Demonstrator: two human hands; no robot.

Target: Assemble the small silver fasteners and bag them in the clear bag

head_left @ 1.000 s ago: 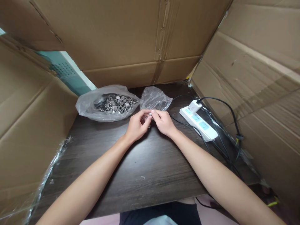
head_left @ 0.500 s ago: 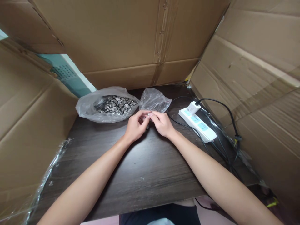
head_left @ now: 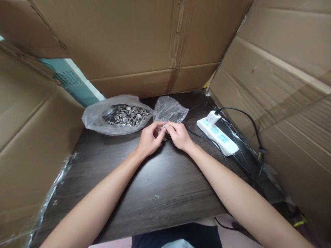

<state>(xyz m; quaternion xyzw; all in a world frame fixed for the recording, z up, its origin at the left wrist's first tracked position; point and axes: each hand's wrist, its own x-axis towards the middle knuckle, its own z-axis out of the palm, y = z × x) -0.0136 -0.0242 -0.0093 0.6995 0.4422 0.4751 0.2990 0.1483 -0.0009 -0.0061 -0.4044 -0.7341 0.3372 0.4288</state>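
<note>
My left hand (head_left: 150, 139) and my right hand (head_left: 179, 135) meet fingertip to fingertip over the dark wooden table (head_left: 160, 186). Both pinch a small metal part (head_left: 164, 126) between thumbs and forefingers. Just behind the hands lies a nearly empty clear plastic bag (head_left: 169, 109). To its left an open plastic bag (head_left: 95, 119) holds a heap of small metal parts (head_left: 128, 115).
A white power strip (head_left: 218, 136) with a white plug and black cables (head_left: 248, 162) lies at the table's right. Cardboard walls (head_left: 144, 41) close in the back, left and right. A teal panel (head_left: 74, 86) shows at the back left.
Both hands stay pinched together on the small part with only slight finger motion. The view has shifted a little.
</note>
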